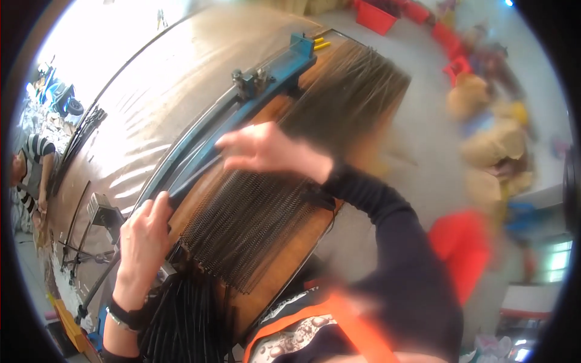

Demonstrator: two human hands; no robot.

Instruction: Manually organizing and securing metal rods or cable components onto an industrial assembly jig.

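My left hand [140, 242] is closed around a black tube [180, 195] at the near end of a long blue metal rail [209, 144]. From the tube a thin grey rod [204, 172] runs up to the bent fingertips of my right hand [266, 151], which are pinched at its far end and blurred by motion. Beneath both hands, a layer of long dark coil springs [248, 224] covers the wooden tabletop [295, 251]. Below my left hand lies a bundle of black tubes [190, 314]. A small metal clamp block [245, 83] sits on the rail beyond my right hand.
Another blurred pile of thin dark lengths [348, 91] fills the table's far end, near yellow handles [322, 44]. A metal block [103, 215] stands left of my left hand. At far left a person in a striped top [37, 151] bends over. Brown sacks [493, 142] and red crates [375, 17] line the right.
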